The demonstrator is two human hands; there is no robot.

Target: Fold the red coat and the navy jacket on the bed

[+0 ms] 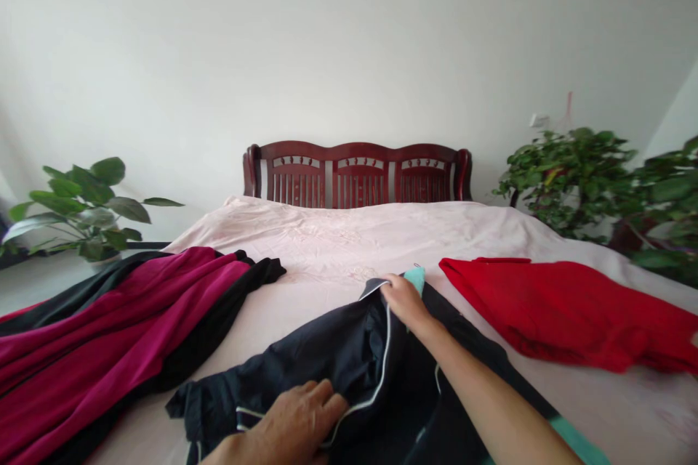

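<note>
In the head view, two hands, three garments and three leafy plants are seen. The garments are spread on a bed [349, 240] covered by a pale pink sheet: a black jacket [349, 356] in the middle, a crimson-and-black garment [109, 327] to the left, and a red garment [567, 312] to the right.

The jacket is lain out lengthwise under both hands. Its upper end, with a teal collar [415, 277], is gripped between the fingers of the right hand [403, 301], which is held narrow. The left hand [291, 421] is laid open over the jacket's lower part, just beside a line of white piping [382, 370].

Bare sheet is left on both sides of the jacket, with a narrower strip toward the red garment, and more of it is seen beyond the collar. The near bed edge is out of view. One wooden headboard [357, 174] is seen at the far end, with one plant [81, 207] left of the bed and two [567, 182] to its right.
</note>
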